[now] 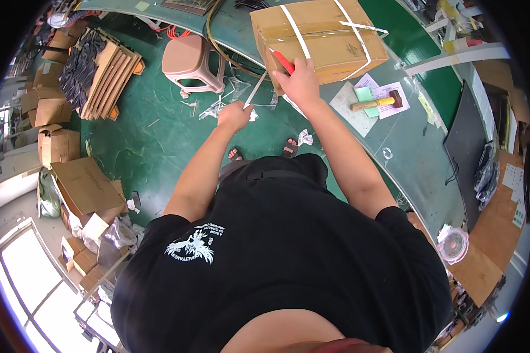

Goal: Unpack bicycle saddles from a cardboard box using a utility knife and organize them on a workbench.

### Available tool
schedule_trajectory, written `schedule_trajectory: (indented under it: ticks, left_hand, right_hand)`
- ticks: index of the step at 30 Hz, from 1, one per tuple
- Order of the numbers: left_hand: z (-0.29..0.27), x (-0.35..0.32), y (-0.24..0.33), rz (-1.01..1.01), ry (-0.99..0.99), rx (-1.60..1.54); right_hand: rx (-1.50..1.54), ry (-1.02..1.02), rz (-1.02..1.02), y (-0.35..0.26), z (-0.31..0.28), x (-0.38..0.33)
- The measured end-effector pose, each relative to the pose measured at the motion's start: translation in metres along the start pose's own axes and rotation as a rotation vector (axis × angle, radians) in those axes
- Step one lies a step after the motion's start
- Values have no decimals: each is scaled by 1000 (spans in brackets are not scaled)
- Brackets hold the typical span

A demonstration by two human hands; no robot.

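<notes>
A cardboard box (312, 35) bound with white packing straps (294, 30) sits on the green worktable ahead of me. My right hand (300, 83) is closed around a red-handled utility knife (284, 62), at the box's near left corner. The knife points up and left, and its blade is too small to make out clearly. Lower and to the left, my left hand (234, 116) is closed on a length of white strap (254, 90) that runs up toward the box. Where this strap ends near the box, I cannot tell.
A hammer (378, 103) lies on papers right of the box. A pinkish plastic stool (186, 57) stands on the green floor, near strap scraps (215, 109). Stacked cardboard (113, 76) and open cartons (88, 185) line the left. A small fan (453, 245) sits at the right.
</notes>
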State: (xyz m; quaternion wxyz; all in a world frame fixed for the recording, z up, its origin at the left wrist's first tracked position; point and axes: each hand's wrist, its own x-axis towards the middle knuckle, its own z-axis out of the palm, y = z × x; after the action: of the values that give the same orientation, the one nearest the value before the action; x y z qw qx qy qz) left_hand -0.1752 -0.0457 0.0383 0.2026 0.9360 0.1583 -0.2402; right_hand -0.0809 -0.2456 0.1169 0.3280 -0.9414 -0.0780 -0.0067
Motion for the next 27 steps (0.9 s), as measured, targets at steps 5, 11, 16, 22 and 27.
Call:
schedule_trajectory:
  ticks: [5, 11, 16, 22, 27]
  left_hand:
    - [-6, -29, -36, 71, -64, -27]
    - [-25, -159, -185, 34, -75, 48]
    - [-24, -192, -209, 138, 25, -69]
    - [-74, -205, -181, 184, -42, -191]
    - [-122, -218, -175, 105, -117, -264]
  right_hand:
    - [-100, 66, 147, -25, 9, 1]
    - [-138, 212, 182, -5, 23, 0]
    - [-231, 215, 55, -9, 30, 7]
    - [-245, 152, 70, -8, 32, 6]
    - [-161, 281, 28, -17, 39, 6]
